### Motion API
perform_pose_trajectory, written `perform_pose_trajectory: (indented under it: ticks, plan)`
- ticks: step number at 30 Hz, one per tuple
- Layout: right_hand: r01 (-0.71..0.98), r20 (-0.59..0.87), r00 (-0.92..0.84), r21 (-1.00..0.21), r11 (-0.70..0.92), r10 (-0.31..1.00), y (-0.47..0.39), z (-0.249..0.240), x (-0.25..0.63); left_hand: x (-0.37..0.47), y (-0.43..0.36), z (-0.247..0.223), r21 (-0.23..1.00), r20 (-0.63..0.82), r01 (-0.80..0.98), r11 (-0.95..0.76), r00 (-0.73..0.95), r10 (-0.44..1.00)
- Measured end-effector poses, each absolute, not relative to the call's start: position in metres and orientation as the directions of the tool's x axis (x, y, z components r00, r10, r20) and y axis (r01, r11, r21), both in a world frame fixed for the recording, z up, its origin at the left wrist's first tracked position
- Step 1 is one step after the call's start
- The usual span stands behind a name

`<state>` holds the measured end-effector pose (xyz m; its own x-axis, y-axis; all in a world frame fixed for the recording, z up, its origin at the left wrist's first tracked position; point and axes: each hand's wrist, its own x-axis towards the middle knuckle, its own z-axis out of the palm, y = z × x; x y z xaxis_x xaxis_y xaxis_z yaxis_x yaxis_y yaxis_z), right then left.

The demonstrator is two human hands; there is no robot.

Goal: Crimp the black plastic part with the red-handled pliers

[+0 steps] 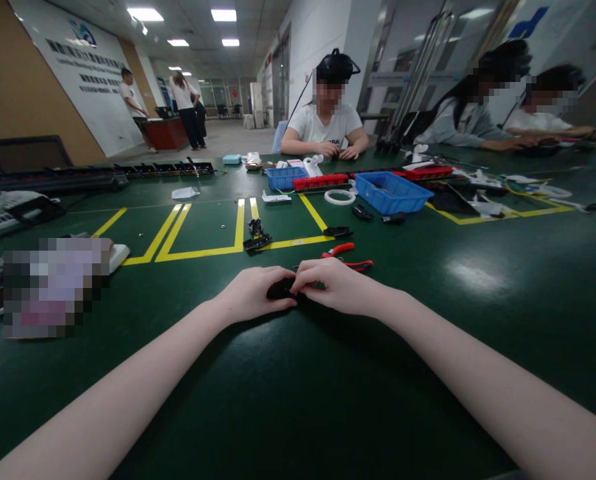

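Observation:
Between my hands is a small black part (pixel 279 289), largely covered by fingers, so its exact kind does not show. My left hand (pixel 255 291) is closed around it from the left, thumb below and fingers above. From the right, my right hand (pixel 328 283) pinches at the part's near end with thumb and forefinger. Just beyond the right hand lie red-handled pliers (pixel 361 265), partly hidden by it. Farther off on the green table (pixel 298 400) are black plastic pieces (pixel 257 241) and another flat black piece (pixel 338 232).
Blue bins (pixel 393 193) and a roll of white tape (pixel 339 197) stand beyond the yellow tape lines (pixel 203 254). Long red strips (pixel 323 181) lie behind. A blurred-out object (pixel 55 287) is at left. A co-worker (pixel 325 127) sits opposite; others sit at right.

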<state>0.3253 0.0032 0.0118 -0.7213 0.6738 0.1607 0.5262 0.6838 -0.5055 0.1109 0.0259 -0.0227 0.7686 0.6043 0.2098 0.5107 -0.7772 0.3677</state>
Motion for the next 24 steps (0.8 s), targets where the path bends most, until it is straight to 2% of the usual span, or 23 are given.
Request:
perform_pose_trajectory:
  ticks: [8, 24]
  plan:
    - [0.542, 0.197, -0.69, -0.497, 0.678, 0.697, 0.0019, 0.0106, 0.322, 0.111, 0.028, -0.0243, 0.369, 0.21, 0.52, -0.77, 0.76, 0.615]
    - [0.585, 0.153, -0.644, -0.533, 0.611, 0.75, 0.0012, 0.0095, 0.3225, 0.1116, 0.0296, -0.0237, 0.34, 0.153, 0.545, -0.767, 0.772, 0.617]
